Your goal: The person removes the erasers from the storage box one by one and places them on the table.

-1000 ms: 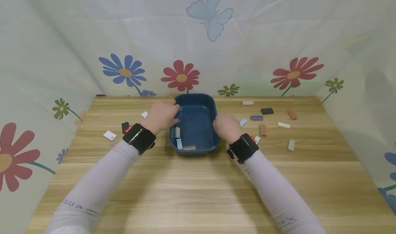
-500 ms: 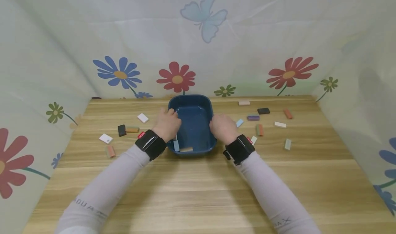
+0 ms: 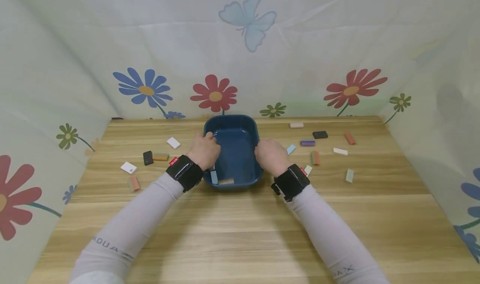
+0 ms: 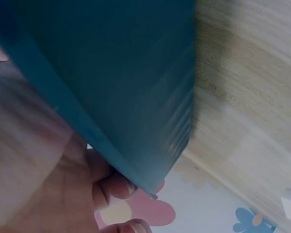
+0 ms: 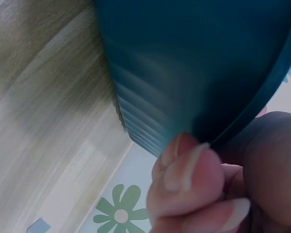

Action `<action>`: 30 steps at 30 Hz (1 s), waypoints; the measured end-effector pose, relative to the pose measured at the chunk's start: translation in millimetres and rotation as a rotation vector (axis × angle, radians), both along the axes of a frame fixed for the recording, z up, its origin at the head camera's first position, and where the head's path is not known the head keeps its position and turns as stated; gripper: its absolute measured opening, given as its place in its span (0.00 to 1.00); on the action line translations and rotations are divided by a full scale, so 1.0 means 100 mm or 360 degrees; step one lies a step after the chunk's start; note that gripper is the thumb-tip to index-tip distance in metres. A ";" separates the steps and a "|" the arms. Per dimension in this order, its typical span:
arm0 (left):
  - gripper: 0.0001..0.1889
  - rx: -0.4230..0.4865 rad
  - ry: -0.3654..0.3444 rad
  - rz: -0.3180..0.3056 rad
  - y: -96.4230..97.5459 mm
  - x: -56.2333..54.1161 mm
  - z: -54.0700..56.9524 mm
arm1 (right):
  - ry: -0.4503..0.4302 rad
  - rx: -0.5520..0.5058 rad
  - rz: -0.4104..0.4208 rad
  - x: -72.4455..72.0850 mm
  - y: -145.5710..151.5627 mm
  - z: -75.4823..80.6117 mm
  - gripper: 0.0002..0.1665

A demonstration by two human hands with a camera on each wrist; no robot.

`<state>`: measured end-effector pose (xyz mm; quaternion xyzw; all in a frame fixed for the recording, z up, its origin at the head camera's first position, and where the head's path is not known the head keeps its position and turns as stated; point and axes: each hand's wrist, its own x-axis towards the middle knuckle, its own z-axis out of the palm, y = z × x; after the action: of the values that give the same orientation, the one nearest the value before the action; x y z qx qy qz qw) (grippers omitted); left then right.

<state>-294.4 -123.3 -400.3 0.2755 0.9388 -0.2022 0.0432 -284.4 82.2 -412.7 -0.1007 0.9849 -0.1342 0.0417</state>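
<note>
A deep blue plastic tub (image 3: pixel 237 154) stands on the wooden table, near its back edge. My left hand (image 3: pixel 204 151) grips the tub's left rim, its fingers curled over the edge. In the left wrist view the tub's outer wall (image 4: pixel 131 82) slopes past the palm. On the opposite side my right hand (image 3: pixel 273 157) holds the right rim, with the curled fingers (image 5: pixel 184 182) seen close up against the wall. Inside the tub lie a light blue block (image 3: pixel 214 177) and a tan block (image 3: pixel 226 181); the left hand hides part of the left side.
Small blocks lie scattered on both sides: a white one (image 3: pixel 173 142), a black one (image 3: pixel 148 158) and an orange one (image 3: pixel 161 157) at left; a purple one (image 3: pixel 307 143), another black one (image 3: pixel 320 134) and several others at right. A flowered curtain (image 3: pixel 300 46) borders the table.
My left hand has slid nearer along the left rim, covering the grey block inside. My right hand keeps its hold. The head view has shifted slightly; the last half second is nearly still.
</note>
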 end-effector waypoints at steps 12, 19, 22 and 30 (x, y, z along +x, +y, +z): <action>0.15 0.0100 -0.0010 -0.0011 -0.03 -0.02 -0.04 | 0.0020 0.0025 -0.0042 0.01 -0.01 0.03 0.21; 0.17 0.0234 -0.0141 0.0051 -0.02 -0.02 -0.05 | 0.0065 0.0042 -0.0026 0.03 -0.03 0.01 0.22; 0.15 0.0381 -0.0165 0.0031 -0.04 -0.02 -0.02 | 0.0049 0.0042 -0.0054 0.03 -0.03 0.00 0.22; 0.16 0.0888 -0.0159 0.0187 -0.44 0.09 0.28 | 0.0065 0.0048 -0.0047 0.02 -0.04 0.00 0.23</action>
<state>-285.2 -166.9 -372.1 0.2317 0.9692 0.0807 0.0237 -282.2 78.6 -412.8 -0.0882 0.9889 -0.1179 0.0211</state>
